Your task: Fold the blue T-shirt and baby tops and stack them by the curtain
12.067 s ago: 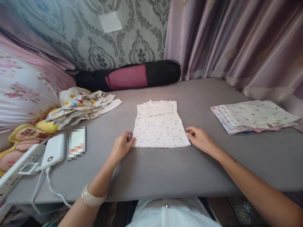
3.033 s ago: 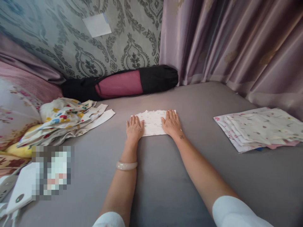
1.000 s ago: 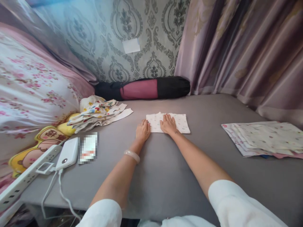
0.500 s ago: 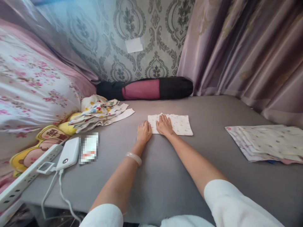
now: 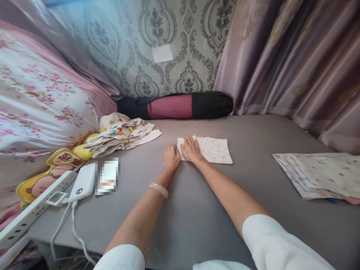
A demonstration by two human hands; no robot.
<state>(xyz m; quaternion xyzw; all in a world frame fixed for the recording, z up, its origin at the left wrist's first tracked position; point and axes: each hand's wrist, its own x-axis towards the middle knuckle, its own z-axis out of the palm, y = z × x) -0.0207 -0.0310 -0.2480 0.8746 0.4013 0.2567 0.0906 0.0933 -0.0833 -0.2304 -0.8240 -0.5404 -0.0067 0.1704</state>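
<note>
A folded white cloth (image 5: 216, 150) with a small pale print lies flat on the grey bed surface (image 5: 197, 210). My right hand (image 5: 191, 149) presses down on its left part, palm down with fingers stretched out. Beside the cloth's left edge rests my left hand (image 5: 171, 158), its fingers bent a little and lying on the surface, thumb next to the cloth. Nothing shows in its grasp, though the fingertips are partly hidden. A pale bangle (image 5: 159, 189) circles the left wrist.
Crumpled printed clothes (image 5: 120, 135) lie at left, a stack of folded cloths (image 5: 323, 174) at right. Near the left edge are a white power bank (image 5: 82, 182) with cables, a power strip (image 5: 36, 212) and a blurred packet (image 5: 107, 176). A black-and-pink long bag (image 5: 171, 106) lies along the wall.
My right hand has slid left across the cloth, towards the left hand. The left hand stays by the cloth's left edge. The whole view has shifted slightly.
</note>
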